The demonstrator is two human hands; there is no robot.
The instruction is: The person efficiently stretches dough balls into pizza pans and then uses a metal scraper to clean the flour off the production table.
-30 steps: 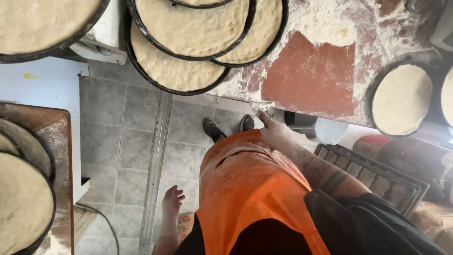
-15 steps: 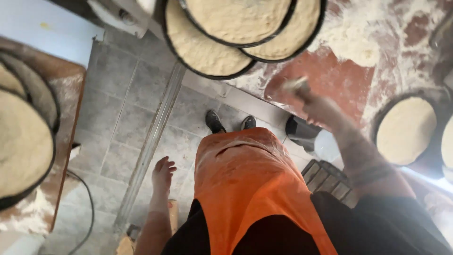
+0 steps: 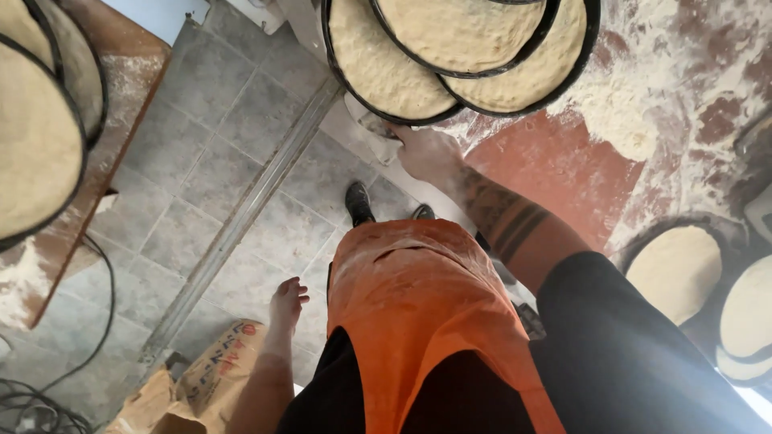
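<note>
My right hand [image 3: 426, 151] reaches out to the front rim of a round black pan of flat dough [image 3: 378, 72]; its fingers curl at the pan's lower edge. That pan lies under two more overlapping dough pans [image 3: 462, 32] [image 3: 527, 80] on the red, flour-dusted counter [image 3: 563, 165]. My left hand [image 3: 288, 301] hangs at my side, fingers loosely apart and holding nothing, just above a brown paper sack [image 3: 209, 378]. An orange apron [image 3: 418, 305] covers my front.
A heap of loose flour [image 3: 619, 112] lies on the counter. More dough pans [image 3: 675, 269] [image 3: 752, 313] sit at the right. At the left, a wooden table [image 3: 121, 104] carries dough pans [image 3: 32, 145]. Black cables [image 3: 88, 345] and a metal strip [image 3: 241, 217] cross the tiled floor.
My right hand has swung left across the red counter from its floured middle to the rim of the nearest stacked dough pan. The view has turned; my left hand stays hanging.
</note>
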